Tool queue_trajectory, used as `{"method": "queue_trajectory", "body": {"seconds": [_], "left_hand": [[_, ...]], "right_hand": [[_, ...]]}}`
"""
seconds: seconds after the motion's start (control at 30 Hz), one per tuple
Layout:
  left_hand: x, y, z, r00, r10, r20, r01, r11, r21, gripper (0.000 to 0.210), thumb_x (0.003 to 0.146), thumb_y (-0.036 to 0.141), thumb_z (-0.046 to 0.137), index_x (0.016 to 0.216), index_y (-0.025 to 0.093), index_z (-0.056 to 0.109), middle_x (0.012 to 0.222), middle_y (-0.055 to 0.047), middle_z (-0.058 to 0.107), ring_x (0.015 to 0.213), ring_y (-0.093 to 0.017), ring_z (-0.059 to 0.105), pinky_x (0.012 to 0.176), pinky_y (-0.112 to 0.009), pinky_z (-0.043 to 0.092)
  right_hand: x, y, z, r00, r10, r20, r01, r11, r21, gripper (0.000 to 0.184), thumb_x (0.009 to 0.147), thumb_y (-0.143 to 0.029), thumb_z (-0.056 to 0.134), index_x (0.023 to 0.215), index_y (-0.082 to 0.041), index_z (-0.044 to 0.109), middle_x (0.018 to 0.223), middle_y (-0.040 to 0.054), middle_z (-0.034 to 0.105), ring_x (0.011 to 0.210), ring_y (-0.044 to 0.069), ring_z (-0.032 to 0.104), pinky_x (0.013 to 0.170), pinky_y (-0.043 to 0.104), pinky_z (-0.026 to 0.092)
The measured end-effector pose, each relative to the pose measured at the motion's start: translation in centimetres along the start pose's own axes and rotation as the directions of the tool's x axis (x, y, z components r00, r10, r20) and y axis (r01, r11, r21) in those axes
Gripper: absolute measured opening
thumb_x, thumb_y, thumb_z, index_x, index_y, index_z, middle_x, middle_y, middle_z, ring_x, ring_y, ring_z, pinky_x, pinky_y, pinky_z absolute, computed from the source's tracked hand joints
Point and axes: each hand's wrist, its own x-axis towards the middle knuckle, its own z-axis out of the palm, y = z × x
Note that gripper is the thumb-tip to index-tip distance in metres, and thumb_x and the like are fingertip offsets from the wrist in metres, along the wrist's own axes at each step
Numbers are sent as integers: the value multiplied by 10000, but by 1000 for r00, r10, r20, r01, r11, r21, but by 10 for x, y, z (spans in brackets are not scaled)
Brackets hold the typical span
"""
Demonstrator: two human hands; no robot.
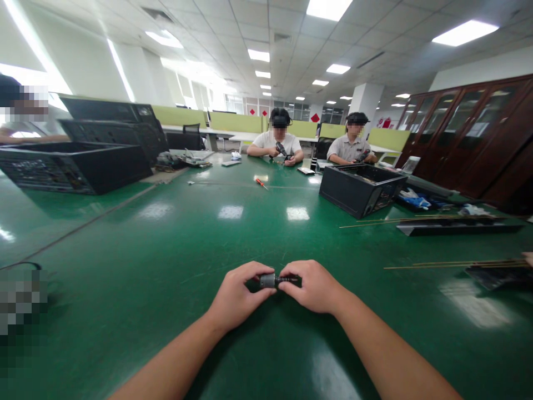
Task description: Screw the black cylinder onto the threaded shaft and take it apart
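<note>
Low over the near middle of the green table (pixel 191 233), my left hand (pixel 235 291) pinches a short grey cylinder (pixel 267 280) that looks like a drill chuck. From its right end runs a thin dark spiral shaft (pixel 293 279), like a drill bit. My right hand (pixel 314 286) closes thumb and fingers around that shaft. The two parts sit end to end in line, roughly level; whether they are joined is hidden by my right fingertips. Farther off lies a screwdriver (pixel 261 183) with an orange-red handle.
Black computer cases stand at left (pixel 104 166) and right (pixel 360 186). Thin rods (pixel 441 264) and a black metal channel (pixel 458 226) lie at right. Two people (pixel 277 139) across the table hold power tools; another person (pixel 25 119) is at far left. A hand (pixel 528 258) shows at the right edge.
</note>
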Motion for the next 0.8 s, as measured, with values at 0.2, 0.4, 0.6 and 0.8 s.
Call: {"method": "queue_trajectory", "body": {"seconds": [0.2, 0.4, 0.6, 0.8], "left_hand": [[1, -1, 0, 1000, -8, -4, 8, 1000, -7, 255, 751, 232, 762, 1001, 237, 712, 945, -20, 729, 870, -181, 672, 802, -296, 529], [0, 0, 0, 1000, -12, -4, 12, 1000, -1, 256, 753, 237, 762, 1004, 237, 713, 951, -21, 730, 874, -182, 673, 805, -296, 530], [0, 1, -1, 1000, 0, -12, 1, 1000, 22, 264, 749, 224, 761, 1007, 237, 710, 950, -23, 731, 868, -185, 677, 800, -297, 537], [0, -1, -1, 1000, 16, -11, -16, 999, 31, 263, 758, 236, 757, 1016, 230, 708, 955, -31, 733, 862, -184, 680, 784, -291, 546]], "right_hand": [[0, 2, 2, 1000, -10, -7, 10, 1000, -6, 142, 890, -290, 629, 976, -211, 710, 929, 27, 730, 863, 178, 659, 779, 269, 453], [0, 2, 1, 1000, -6, 0, 6, 1000, -8, 149, 888, -283, 632, 991, -211, 712, 932, 35, 732, 858, 179, 660, 778, 273, 457], [0, 1, 0, 1000, 1, -2, -1, 1000, -3, 147, 886, -283, 634, 989, -214, 715, 935, 33, 734, 868, 182, 664, 790, 276, 464], [0, 1, 0, 1000, 8, -1, -8, 1000, -6, 148, 884, -278, 637, 990, -212, 715, 938, 40, 733, 869, 186, 662, 786, 280, 463]]}}
